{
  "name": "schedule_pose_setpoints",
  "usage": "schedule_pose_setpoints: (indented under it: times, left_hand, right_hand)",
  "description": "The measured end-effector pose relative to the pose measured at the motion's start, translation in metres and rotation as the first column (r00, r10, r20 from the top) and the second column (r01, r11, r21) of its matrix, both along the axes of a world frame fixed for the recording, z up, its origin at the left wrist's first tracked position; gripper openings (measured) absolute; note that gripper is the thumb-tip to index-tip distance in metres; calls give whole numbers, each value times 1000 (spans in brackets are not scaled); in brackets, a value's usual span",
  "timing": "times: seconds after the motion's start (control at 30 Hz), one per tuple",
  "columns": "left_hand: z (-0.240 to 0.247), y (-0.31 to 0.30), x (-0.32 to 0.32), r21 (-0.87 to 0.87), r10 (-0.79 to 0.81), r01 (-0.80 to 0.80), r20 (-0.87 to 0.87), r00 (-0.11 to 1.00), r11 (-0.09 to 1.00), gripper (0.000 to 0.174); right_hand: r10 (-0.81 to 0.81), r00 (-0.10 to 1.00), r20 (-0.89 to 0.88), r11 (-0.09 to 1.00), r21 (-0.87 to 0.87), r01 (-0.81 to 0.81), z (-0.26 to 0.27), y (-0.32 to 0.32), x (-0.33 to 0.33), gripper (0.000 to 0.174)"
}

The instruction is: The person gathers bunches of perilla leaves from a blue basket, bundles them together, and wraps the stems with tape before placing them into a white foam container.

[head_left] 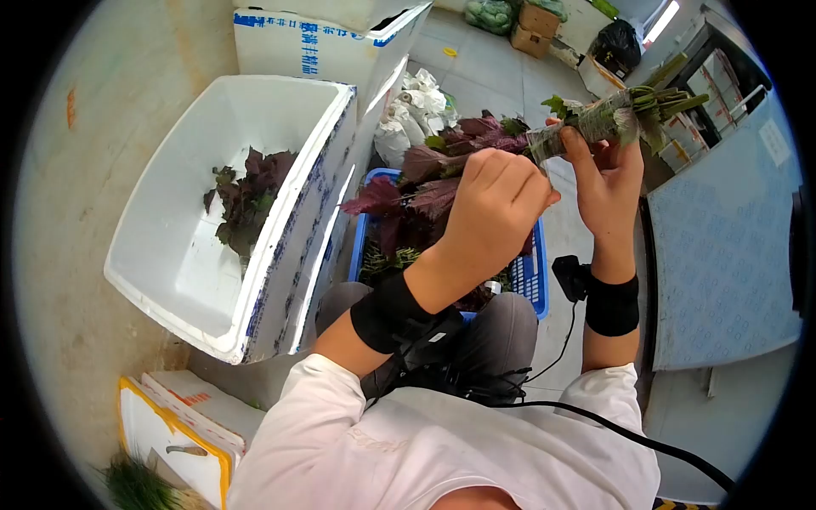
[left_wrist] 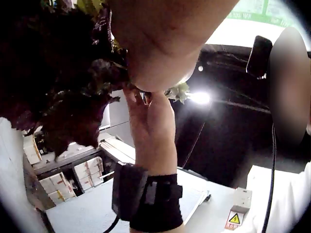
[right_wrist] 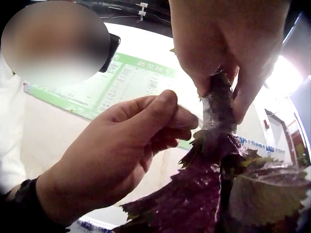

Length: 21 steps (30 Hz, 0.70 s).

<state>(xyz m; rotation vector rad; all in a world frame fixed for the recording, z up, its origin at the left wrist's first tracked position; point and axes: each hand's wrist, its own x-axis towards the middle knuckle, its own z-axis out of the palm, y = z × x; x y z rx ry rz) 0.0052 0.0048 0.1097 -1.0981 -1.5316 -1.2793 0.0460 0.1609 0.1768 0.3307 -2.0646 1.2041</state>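
A bunch of purple leaves [head_left: 433, 183] with green stems [head_left: 667, 102] lies across the fingers of the right hand [head_left: 608, 183], which grips its wrapped stem part [head_left: 595, 121]. The left hand [head_left: 497, 204] is beside the wrapped part, on the leaf side, its fingers curled. In the right wrist view the left hand [right_wrist: 121, 138] pinches a thin translucent strip close to the wrapping [right_wrist: 217, 104], while the right hand [right_wrist: 231, 43] holds the bunch from above. Dark leaves [left_wrist: 53, 73] hang beside the left hand [left_wrist: 158, 43] in the left wrist view.
A blue crate [head_left: 533, 272] with more leafy bunches stands before the knees. To its left is a white foam box [head_left: 161, 221] holding dark leaves [head_left: 251, 200]. White bags [head_left: 412, 119] lie behind the crate; a pale blue cabinet [head_left: 722, 238] stands at right.
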Motion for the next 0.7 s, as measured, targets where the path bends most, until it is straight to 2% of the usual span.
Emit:
schedule_pose_setpoints:
  times: [0.07, 0.2, 0.27, 0.3, 0.37, 0.4, 0.43, 0.5, 0.53, 0.57, 0.63, 0.67, 0.7]
  left_hand:
    - [-8, 10, 3, -14, 54, -55, -35, 998, 998, 20]
    - [-16, 15, 4, -87, 118, -121, -43, 992, 989, 20]
    - [-12, 14, 6, -82, 258, -255, 33, 966, 964, 17]
    - [-13, 13, 4, -88, 253, -249, 30, 967, 964, 17]
    - [-12, 14, -4, -21, 135, -134, 156, 978, 991, 15]
    - [-15, 16, -9, 7, -20, 19, 239, 971, 1000, 15]
    - [-20, 16, -13, 0, -25, 26, 242, 970, 1000, 15]
    - [-24, 13, -21, -54, -10, 22, 220, 975, 998, 13]
    - [-23, 11, -25, -19, -69, 77, 276, 959, 997, 12]
    - [-24, 9, -29, -25, -74, 84, 275, 959, 996, 12]
    - [-25, 3, -36, -57, -162, 185, 280, 946, 981, 11]
    - [-25, 1, -38, -37, -216, 243, 342, 915, 969, 11]
    - [-26, 0, -42, -43, -221, 250, 341, 914, 967, 11]
  right_hand:
    - [10, 999, -46, 994, -111, -15, -6, -4, -4, 30]
    - [-28, 999, -29, 976, -215, 21, -17, -12, -7, 30]
    - [-63, 998, -19, 952, -303, 54, -21, -18, -9, 30]
    - [-69, 997, -20, 949, -309, 59, -22, -18, -9, 30]
    - [-142, 990, 7, 958, -249, 140, -25, -18, -11, 30]
    - [-122, 992, 14, 945, -303, 121, -23, -22, -11, 30]
    - [-129, 991, 17, 942, -310, 128, -25, -21, -11, 30]
    - [-37, 996, 80, 958, -279, 58, -28, -19, -13, 31]
    - [17, 991, 131, 968, -251, 17, -23, -21, -8, 34]
    - [11, 991, 130, 966, -256, 23, -25, -20, -8, 34]
    - [100, 990, 99, 964, -256, -71, -27, -17, -10, 35]
    - [120, 967, 223, 964, -259, -60, -25, -11, -9, 43]
    - [114, 969, 221, 963, -265, -53, -25, -12, -8, 43]
